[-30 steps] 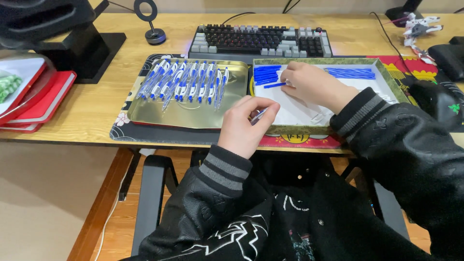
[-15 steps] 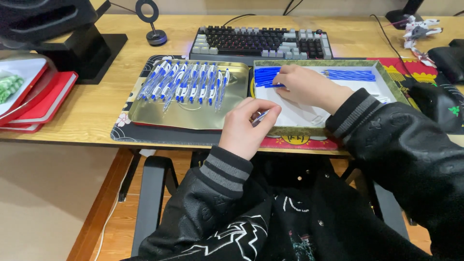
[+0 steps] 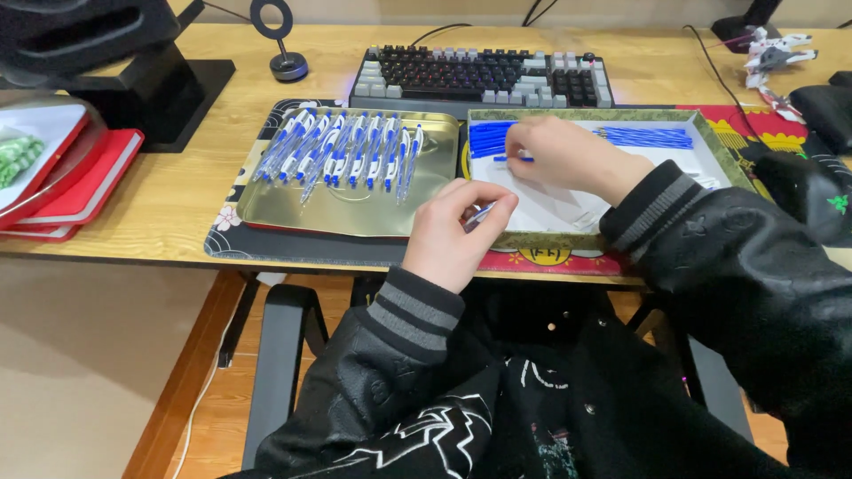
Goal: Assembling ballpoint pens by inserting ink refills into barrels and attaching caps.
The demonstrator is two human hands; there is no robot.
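The left hand (image 3: 454,232) sits at the desk's near edge, fingers curled in and pinching a pen barrel (image 3: 477,215) just where the gold tray (image 3: 355,213) meets the box (image 3: 710,146). The right hand (image 3: 568,158) reaches into the box, fingertips pressed together on a blue refill (image 3: 513,159) beside the stack of refills (image 3: 490,139) in the box's far left corner. A second row of blue refills (image 3: 646,137) lies along the far wall, well apart from the hand.

The box's raised rim hems the right hand in; its white floor shows bare to the right of the wrist. The tray's near half is bare metal, with the finished pens (image 3: 342,155) in a row across its far half. Tray and box touch side by side on a mat (image 3: 232,232).

Directly behind them the keyboard (image 3: 484,75) closes off the far side. To the left stand a black stand (image 3: 133,84) and red books (image 3: 67,191); to the right a black mouse (image 3: 812,200) sits near the sleeve. Bare wood lies between the tray and the books.
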